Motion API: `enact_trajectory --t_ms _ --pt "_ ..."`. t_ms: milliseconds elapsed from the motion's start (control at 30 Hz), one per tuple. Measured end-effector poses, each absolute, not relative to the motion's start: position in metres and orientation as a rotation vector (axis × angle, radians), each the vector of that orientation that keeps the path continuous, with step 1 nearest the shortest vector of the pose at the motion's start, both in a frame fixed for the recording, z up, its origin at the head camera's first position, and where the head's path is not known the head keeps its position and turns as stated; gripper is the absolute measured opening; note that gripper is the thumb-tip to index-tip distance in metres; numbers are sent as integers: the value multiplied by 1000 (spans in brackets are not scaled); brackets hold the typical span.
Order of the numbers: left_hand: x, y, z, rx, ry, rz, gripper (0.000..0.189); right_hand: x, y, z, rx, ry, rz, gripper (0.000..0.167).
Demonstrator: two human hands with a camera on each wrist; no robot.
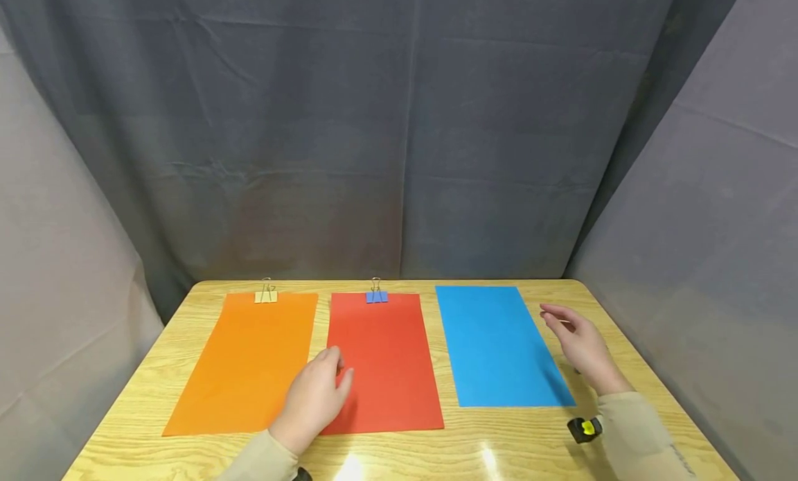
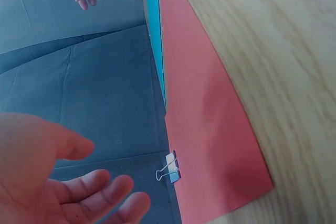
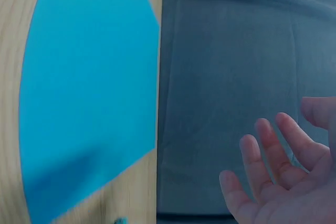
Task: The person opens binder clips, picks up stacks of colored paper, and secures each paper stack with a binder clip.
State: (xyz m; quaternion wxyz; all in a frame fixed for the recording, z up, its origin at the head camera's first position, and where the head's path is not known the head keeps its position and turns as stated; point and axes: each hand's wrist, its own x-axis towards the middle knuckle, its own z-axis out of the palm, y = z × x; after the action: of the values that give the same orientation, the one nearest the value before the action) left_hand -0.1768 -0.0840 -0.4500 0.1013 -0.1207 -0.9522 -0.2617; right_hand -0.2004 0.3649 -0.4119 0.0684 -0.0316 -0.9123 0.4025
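Three sheets of paper lie side by side: orange (image 1: 249,363), red (image 1: 386,356) and blue (image 1: 499,349). A yellow binder clip (image 1: 266,296) grips the orange sheet's far edge, and a blue binder clip (image 1: 377,296) the red one's. My left hand (image 1: 314,396) hovers over the gap between the orange and red sheets, fingers loosely bent, holding nothing. Beside the blue sheet's right edge, my right hand (image 1: 581,346) is raised above the table. Its relaxed, spread fingers (image 3: 266,140) are empty in the right wrist view. No clip shows on the blue sheet.
The wooden table (image 1: 411,457) meets a grey curtain (image 1: 399,155) at the back, with lighter cloth on both sides. A small teal object (image 3: 121,221) lies on the table near the blue sheet, mostly cut off by the frame. A black wrist strap (image 1: 582,430) hangs at the right sleeve.
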Motion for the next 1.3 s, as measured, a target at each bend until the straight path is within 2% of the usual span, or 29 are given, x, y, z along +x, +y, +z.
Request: enact_trajectory --t_ms 300,567,900,1300 --pt "-181 -78 -448 -403 -2722 -821 15 -201 389 -421 -110 -2707 1103 56" --pt "-181 -74 -447 -461 -2670 -836 14 -199 407 -429 -76 -2584 951 46" --pt "-183 -72 -447 -623 -2818 -943 17 -198 436 -443 -238 -2551 753 38" --pt "-181 -72 -450 -658 -2828 -928 16 -186 456 -453 -325 -2681 677 43"
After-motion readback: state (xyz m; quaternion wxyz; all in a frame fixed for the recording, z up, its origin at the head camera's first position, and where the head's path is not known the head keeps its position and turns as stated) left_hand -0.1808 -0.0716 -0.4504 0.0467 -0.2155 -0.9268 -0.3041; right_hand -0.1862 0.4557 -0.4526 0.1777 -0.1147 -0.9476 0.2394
